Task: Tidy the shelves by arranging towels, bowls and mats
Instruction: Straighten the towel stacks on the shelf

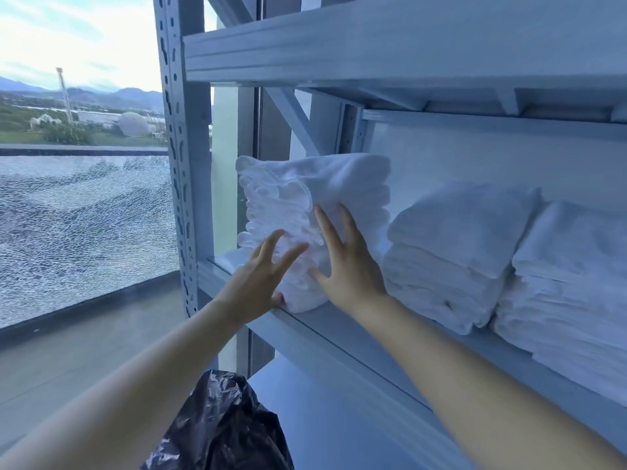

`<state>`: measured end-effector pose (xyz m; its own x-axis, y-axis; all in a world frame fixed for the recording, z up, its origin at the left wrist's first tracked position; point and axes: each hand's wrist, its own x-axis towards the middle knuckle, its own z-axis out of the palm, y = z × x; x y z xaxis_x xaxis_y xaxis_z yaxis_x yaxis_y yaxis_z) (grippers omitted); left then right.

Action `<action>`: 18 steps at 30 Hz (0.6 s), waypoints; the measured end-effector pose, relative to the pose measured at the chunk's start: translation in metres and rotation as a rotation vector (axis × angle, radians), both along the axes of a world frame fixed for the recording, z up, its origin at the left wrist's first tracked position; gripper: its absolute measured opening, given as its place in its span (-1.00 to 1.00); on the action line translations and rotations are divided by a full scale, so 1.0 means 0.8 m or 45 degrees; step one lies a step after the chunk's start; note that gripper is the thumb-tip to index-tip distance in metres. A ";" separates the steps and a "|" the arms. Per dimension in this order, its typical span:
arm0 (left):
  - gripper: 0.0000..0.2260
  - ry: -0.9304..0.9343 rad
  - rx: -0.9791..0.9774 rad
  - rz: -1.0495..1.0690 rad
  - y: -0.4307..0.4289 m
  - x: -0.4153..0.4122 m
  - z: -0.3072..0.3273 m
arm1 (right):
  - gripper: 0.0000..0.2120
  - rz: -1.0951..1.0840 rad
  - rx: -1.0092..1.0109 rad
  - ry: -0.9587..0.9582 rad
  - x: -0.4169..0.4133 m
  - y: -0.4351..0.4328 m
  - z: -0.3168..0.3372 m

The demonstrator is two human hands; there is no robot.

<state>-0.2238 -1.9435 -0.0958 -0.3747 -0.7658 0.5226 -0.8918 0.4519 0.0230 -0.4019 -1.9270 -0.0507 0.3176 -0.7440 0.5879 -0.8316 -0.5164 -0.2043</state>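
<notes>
- Open air above the towel stacks point(451, 239), under the upper shelf point(373, 45).
- Left upright post point(179, 164) walls off the shelf's end.
- Bare shelf ledge point(342, 330) fronts the stacks.

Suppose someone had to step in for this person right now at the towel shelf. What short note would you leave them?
Left hand: open, fingers spread, against the front of the leftmost towel stack, thumb near its bottom edge.
Right hand: open, flat on the same stack's front.
Neither hand grips anything.
Towels: three white stacks on the shelf. The leftmost has uneven, ruffled edges; the middle stack and right stack sit in place, the middle one a bit slumped.
Done: towels are on the shelf.
Left: square up the leftmost stack. No bowls or mats are in view. A black plastic bag sits below.
</notes>
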 end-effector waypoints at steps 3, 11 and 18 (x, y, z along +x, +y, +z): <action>-0.13 0.005 -0.038 0.101 -0.004 -0.009 -0.003 | -0.09 0.046 0.044 -0.039 -0.003 -0.007 -0.011; -0.18 0.072 -0.084 0.121 -0.010 -0.018 -0.007 | -0.15 0.053 0.033 -0.053 -0.011 -0.014 -0.021; -0.29 0.113 -0.067 0.028 -0.046 -0.044 0.005 | -0.21 -0.038 0.096 -0.019 -0.031 -0.029 -0.024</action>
<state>-0.2590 -1.9806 -0.0917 -0.3084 -0.7439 0.5928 -0.8970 0.4349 0.0791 -0.4269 -1.9499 -0.0700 0.2863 -0.7955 0.5341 -0.8428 -0.4742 -0.2545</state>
